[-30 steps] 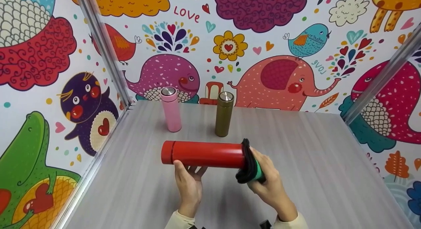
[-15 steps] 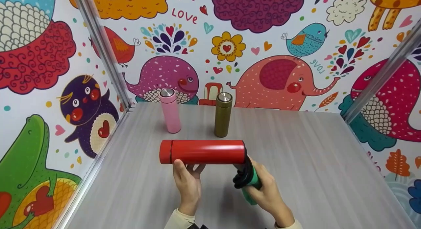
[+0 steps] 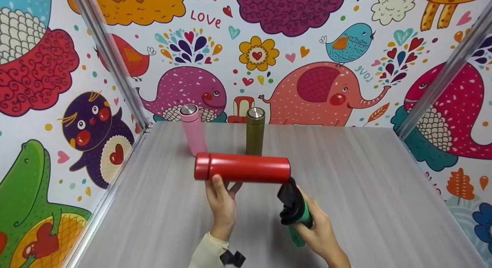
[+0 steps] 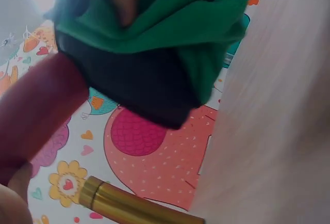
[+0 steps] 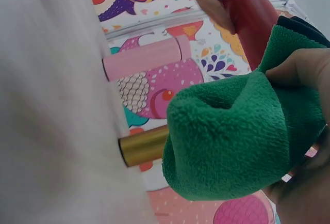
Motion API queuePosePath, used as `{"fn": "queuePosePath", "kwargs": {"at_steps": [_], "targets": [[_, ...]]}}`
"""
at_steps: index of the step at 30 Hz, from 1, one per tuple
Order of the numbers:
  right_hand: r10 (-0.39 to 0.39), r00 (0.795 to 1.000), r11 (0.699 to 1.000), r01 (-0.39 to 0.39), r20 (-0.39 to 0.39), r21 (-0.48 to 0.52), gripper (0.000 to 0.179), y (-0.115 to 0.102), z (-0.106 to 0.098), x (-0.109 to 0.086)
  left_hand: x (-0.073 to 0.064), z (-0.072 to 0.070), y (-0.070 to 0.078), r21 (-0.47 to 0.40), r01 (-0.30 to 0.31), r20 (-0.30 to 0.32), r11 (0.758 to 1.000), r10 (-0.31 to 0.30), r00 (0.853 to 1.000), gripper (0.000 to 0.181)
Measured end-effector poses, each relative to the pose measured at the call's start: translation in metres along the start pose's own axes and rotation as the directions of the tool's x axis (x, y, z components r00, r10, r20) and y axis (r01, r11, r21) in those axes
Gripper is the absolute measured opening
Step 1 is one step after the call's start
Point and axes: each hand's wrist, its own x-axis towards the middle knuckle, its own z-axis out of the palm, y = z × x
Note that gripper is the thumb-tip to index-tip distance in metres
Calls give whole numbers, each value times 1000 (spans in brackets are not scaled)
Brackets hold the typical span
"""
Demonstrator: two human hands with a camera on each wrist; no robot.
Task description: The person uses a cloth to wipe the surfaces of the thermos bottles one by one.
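Note:
My left hand (image 3: 223, 210) holds a red thermos bottle (image 3: 250, 168) on its side above the table, thumb in front near the cap and fingers behind. The cap end points left and the base end points right. In my right hand (image 3: 321, 229) is a bunched cloth, green on one side and black on the other (image 3: 294, 206), just below the bottle's base end. The right wrist view shows the fuzzy green side of the cloth (image 5: 232, 136) bulging from the grip. In the left wrist view its dark side (image 4: 134, 79) overlaps the bottle's end.
A pink thermos (image 3: 194, 135) and an olive-gold thermos (image 3: 255, 135) stand upright toward the back of the grey table (image 3: 365, 191). Walls printed with cartoon animals (image 3: 315, 91) close off the back and both sides, with metal strips at the corners.
The cloth has slid off the bottle's base end, downward, leaving that end bare. The left hand has lifted the bottle slightly, and the head view has shifted a little.

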Motion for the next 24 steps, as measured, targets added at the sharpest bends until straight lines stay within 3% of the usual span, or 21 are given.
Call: {"fn": "queuePosePath", "kwargs": {"at_steps": [3, 6, 8, 12, 15, 18, 21, 24], "targets": [[48, 998, 999, -49, -29, -13, 80, -10, -11, -1, 22, 20, -4, 53, -48, 112, 997, 42, 993, 56], [74, 996, 997, -75, -56, -20, 78, -20, -20, -3, 47, 48, -14, 138, -105, 244, 985, 69, 967, 58], [93, 993, 995, -95, -72, -26, 79, -23, -25, -5, 63, 70, -22, 193, -116, 334, 974, 46, 942, 60], [144, 984, 989, -148, -109, -30, 80, -17, -33, -11, 96, 113, -52, 361, -99, 450, 927, -80, 889, 66], [209, 969, 976, -216, -134, -40, 82, 0, -36, -22, 116, 136, -82, 496, -105, 473, 862, -166, 865, 70], [283, 947, 955, -293, -150, -48, 84, 14, -39, -33, 126, 151, -117, 592, -122, 480, 796, -228, 847, 74], [325, 931, 939, -338, -167, -55, 85, 20, -47, -42, 125, 160, -155, 666, -120, 469, 736, -289, 835, 75], [316, 928, 937, -338, -198, -88, 85, 23, -55, -48, 117, 165, -190, 719, -86, 444, 689, -362, 820, 76]]}}
